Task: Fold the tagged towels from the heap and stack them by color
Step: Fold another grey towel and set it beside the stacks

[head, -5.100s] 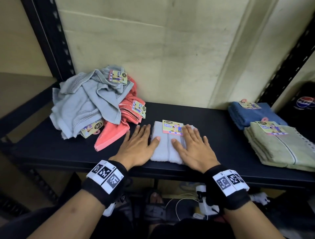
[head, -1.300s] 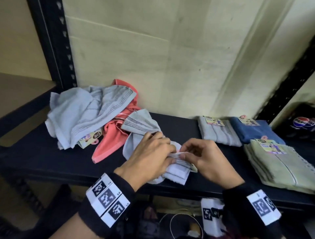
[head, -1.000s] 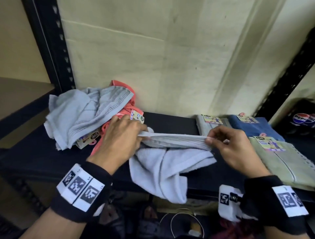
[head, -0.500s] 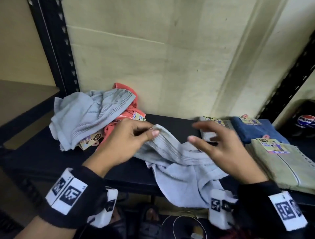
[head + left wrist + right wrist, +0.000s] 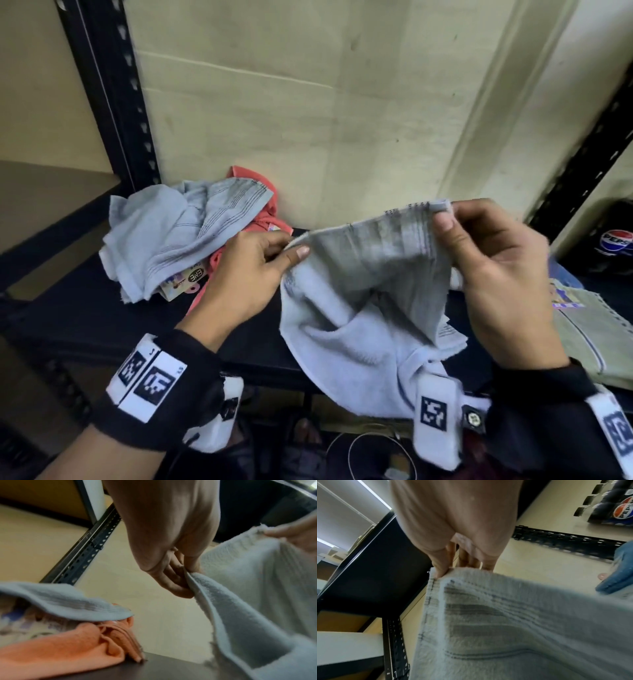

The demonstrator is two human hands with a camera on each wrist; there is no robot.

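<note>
Shelf [image 5: 85,318]: black, below both hands.
Left hand [image 5: 246,274]: pinches grey towel [image 5: 359,308] edge.
Right hand [image 5: 496,267]: pinches its top corner.

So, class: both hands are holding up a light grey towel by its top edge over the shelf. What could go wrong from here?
1. The grey towel hangs past the shelf front; laid down crooked, the fold may go askew.
2. The left hand works close to the heap, so a sweep might drag the coral towel along.
3. The right hand only pinches a corner, which could slip.
</note>
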